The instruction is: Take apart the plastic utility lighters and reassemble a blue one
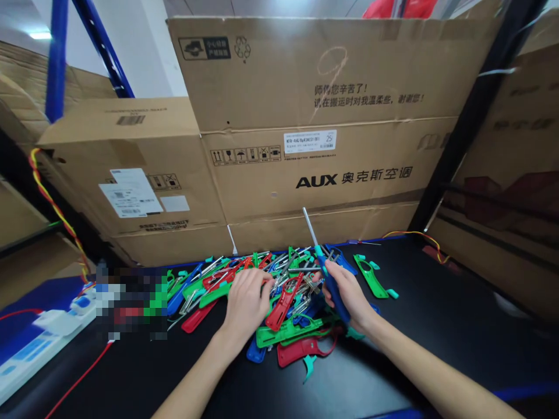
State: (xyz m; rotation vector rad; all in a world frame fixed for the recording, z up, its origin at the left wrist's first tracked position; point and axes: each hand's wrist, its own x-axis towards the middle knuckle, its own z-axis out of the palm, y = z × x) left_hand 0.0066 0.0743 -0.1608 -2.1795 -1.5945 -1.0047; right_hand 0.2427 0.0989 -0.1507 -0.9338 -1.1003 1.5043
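My right hand (pixel 345 292) is closed round the blue handle of a long-nosed lighter (pixel 332 285), its metal tube pointing up and away. My left hand (pixel 248 299) hangs over the pile with curled fingers; thumb and forefinger come together, and whatever they pinch is too small to make out. Beneath both hands lies a heap of lighter parts: red handle shells (pixel 283 302), green handle shells (pixel 288 331), blue pieces and many metal tubes (pixel 192 299). A small teal trigger piece (pixel 309 366) rests at the heap's near edge.
Large cardboard panels (pixel 271 198) stand upright behind the black tabletop (pixel 437 337). At left lies a white power strip (pixel 43 343) with a plug and red wires. A green shell (pixel 370 276) sits apart at right. Dark rack posts (pixel 463 122) flank the bench.
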